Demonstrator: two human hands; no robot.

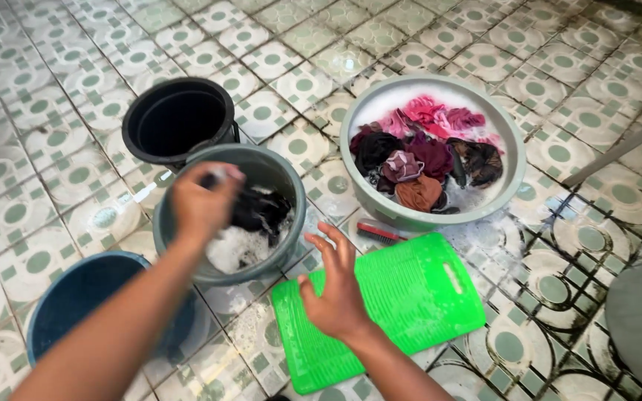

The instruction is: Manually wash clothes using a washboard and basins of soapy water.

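On the patterned tiled floor (53, 134), a grey bucket (291, 200) holds suds and a dark wet garment (261, 212). The left hand (200, 202) hangs over its rim at about 9 o'clock, its grip clenched on the dark garment, which trails down into the foam. The right hand (336, 293) rests with its grip released, fingers spread, on the near-left corner of a bright green washboard (403, 297) that lies flat on the floor at 5 o'clock from the bucket. A small red-backed scrubbing brush (377, 233) lies just beyond the board's far edge. At 2 o'clock from the bucket stands a wide grey basin (510, 160) filled with foam and soaking clothes (425, 160) in pink, maroon, black and brown. A black bucket (178, 119) touches the grey bucket at 11 o'clock, and a blue bucket (87, 297) sits at 7 o'clock, partly behind the left forearm.
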